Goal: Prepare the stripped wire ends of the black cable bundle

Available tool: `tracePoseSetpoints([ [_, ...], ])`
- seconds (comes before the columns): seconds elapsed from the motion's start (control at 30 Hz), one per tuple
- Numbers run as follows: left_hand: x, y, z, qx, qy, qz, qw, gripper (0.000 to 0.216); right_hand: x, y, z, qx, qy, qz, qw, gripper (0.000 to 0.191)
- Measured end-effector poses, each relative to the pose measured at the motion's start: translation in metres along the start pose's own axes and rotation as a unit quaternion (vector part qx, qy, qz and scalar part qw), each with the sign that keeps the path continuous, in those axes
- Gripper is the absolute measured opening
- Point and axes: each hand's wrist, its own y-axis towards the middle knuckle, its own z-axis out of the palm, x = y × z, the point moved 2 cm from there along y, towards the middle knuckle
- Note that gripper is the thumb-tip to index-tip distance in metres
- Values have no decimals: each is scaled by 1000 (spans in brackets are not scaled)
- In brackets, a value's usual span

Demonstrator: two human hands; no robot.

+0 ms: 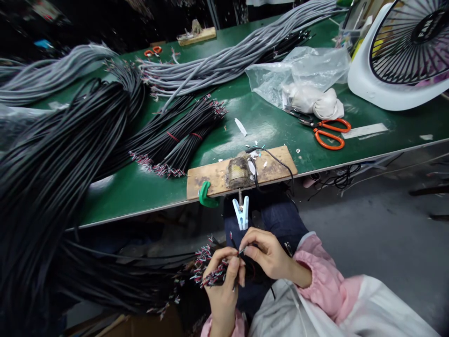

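Observation:
Over my lap, my left hand [223,276] is closed, thumb and fingers pinching a thin black cable near its end. My right hand [264,250] pinches the small wire ends of that cable, fingertips almost meeting those of the left. Beside and partly behind my left hand lies a bundle of black cables [140,281], its stripped ends showing red, white and dark wires. Just above my hands a light-blue clothes peg [241,213] hangs from a metal tip at the table edge. My fingers hide most of the held end.
A wooden board [210,175] at the table edge carries a soldering tool wrapped in tape [238,172], with a green clamp [206,195] beside it. Black cable bundles [182,135] and grey cables [210,70] cover the left and back. Orange-handled scissors [329,133], a plastic bag [298,70] and a white fan [365,89] are at right.

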Motion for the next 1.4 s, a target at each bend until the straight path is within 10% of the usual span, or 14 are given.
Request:
tracePoseSetpoints([
  [1.4, -2, 3, 0, 12, 22, -28, 999, 23, 1, 1, -4, -33, -73, -15, 997, 24],
])
